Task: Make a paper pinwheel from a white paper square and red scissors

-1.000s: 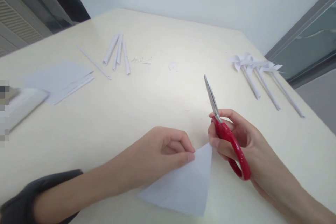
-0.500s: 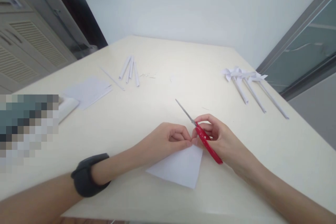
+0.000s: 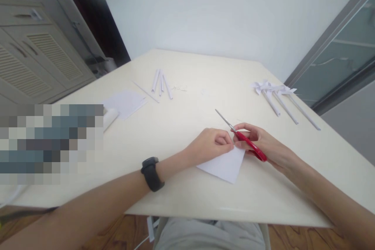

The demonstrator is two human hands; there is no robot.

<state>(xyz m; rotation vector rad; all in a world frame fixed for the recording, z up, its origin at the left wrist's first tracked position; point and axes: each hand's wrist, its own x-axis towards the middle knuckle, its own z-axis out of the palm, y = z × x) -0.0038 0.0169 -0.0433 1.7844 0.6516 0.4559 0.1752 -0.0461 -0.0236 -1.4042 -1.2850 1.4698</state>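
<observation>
So: paper [image 3: 225,165] in left hand [image 3: 209,146], red scissors [image 3: 252,146] in right hand [image 3: 268,146].

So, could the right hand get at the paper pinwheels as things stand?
Probably yes: nothing seems to stand between the right hand and the paper pinwheels lying beyond it. But it holds the red scissors, so it may have to put those down first.
</observation>
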